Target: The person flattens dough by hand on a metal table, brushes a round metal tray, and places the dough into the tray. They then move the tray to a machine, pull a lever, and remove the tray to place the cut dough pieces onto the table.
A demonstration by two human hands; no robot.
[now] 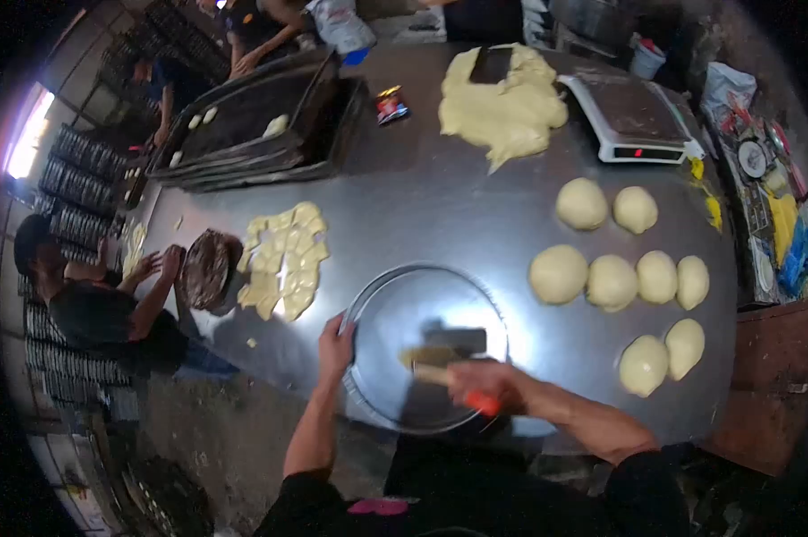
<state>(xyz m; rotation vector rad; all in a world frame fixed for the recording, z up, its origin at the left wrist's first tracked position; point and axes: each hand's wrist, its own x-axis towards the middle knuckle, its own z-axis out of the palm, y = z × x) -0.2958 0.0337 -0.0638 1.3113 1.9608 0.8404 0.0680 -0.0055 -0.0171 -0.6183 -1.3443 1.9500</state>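
Note:
A round metal pan (426,277) with a ridged rim lies at the near edge of the steel table. My left hand (335,347) grips its rim on the left side. In my right hand (495,388) is a brush (429,365) with yellowish bristles and a pale handle, held low over the inside of the pan. Something orange-red shows at the lower side of that hand. A dark shadow falls on the pan's shiny base around the brush.
Dough balls (612,283) sit on the right. Behind are a dough slab (502,107) and a scale (632,116). Cut dough pieces (288,255), a dark brown mass (209,268) and stacked trays (252,116) stand left. A person (100,304) works at the left edge.

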